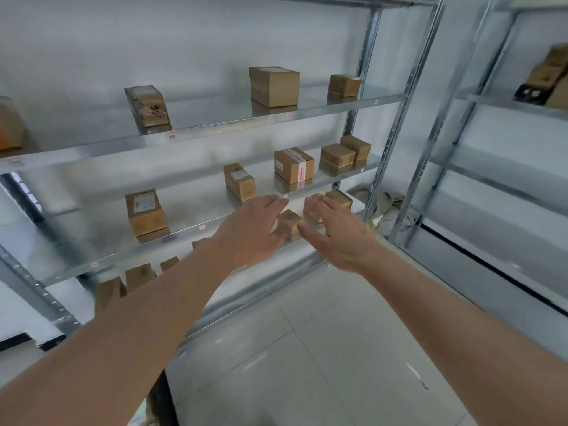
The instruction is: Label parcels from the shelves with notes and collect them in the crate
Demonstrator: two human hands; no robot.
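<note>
1. Head view: both arms reach toward a metal shelf unit (215, 133). The left hand (255, 232) and right hand (341, 235), fingers straight and spread, holding nothing, flank a small cardboard parcel (289, 221) on a lower shelf.
2. The parcel looks light and stiff; its two side faces seem the best place to hold it.
3. More cardboard boxes, such as a taped box (293, 164), sit on the shelves. No crate or notes are visible.
</note>
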